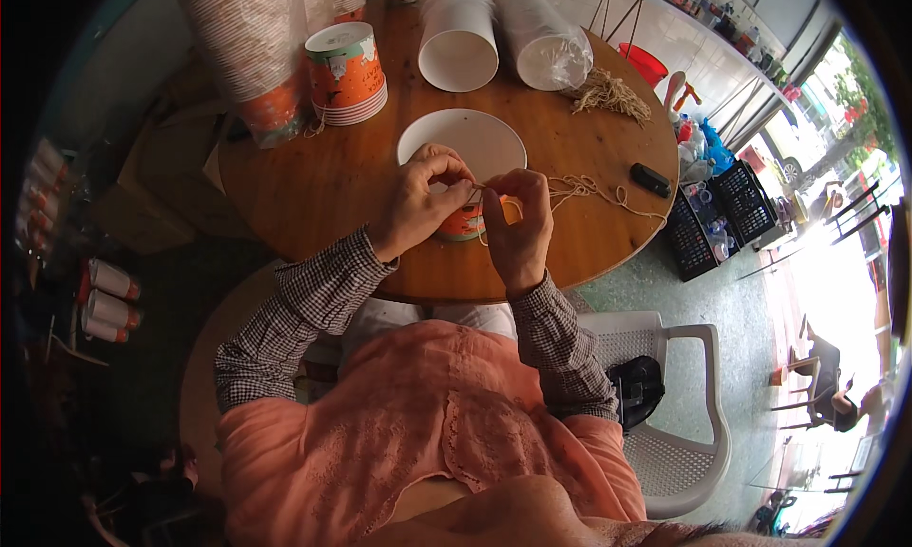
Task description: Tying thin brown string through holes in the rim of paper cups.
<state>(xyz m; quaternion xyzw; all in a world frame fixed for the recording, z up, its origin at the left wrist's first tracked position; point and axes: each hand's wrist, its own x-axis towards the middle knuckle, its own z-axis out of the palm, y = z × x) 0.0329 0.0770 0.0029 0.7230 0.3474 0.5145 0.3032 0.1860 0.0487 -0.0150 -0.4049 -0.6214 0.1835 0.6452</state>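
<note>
A white-lined paper bucket (pixel 475 127) with an orange printed outside stands near the table's front edge. Just over its near rim, my left hand (pixel 418 203) pinches a thin beige string between thumb and fingertips. Close to it, my right hand (pixel 522 226) grips the same string, fingers curled and thumb pressed in. A loop of the string hangs by the right hand in front of the bucket. Loose strands of string (pixel 589 188) trail over the table to the right. The exact crossing of the string between my fingertips is too small to make out.
The round wooden table (pixel 313 214) also holds an orange bucket stack (pixel 347 81), a tall plastic-wrapped stack (pixel 252 62), white wrapped tubs (pixel 458 57), a bundle of string (pixel 613 98) and a black oblong object (pixel 651 179). A grey-white chair (pixel 684 457) and black crates (pixel 708 229) stand right.
</note>
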